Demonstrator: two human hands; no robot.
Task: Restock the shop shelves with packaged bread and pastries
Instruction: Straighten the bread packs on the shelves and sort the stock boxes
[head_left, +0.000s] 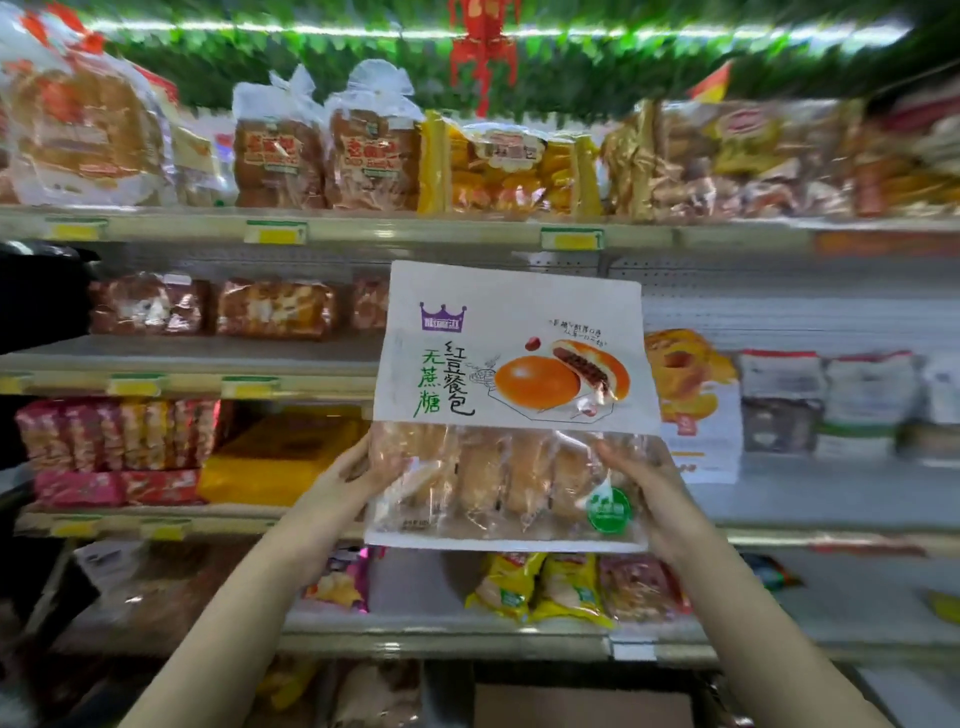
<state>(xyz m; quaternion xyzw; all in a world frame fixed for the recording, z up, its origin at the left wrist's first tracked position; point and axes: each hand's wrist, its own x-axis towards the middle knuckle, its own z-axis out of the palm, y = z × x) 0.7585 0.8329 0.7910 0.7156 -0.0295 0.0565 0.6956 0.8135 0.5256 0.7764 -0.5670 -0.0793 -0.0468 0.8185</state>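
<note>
I hold the bread bag upright at the frame's centre, before the shelves; my left hand and right hand have fingers clamped on its lower edges.

Bright, even shop light; glaring light strip overhead; edges blurred and bowed; centre sharp.
</note>
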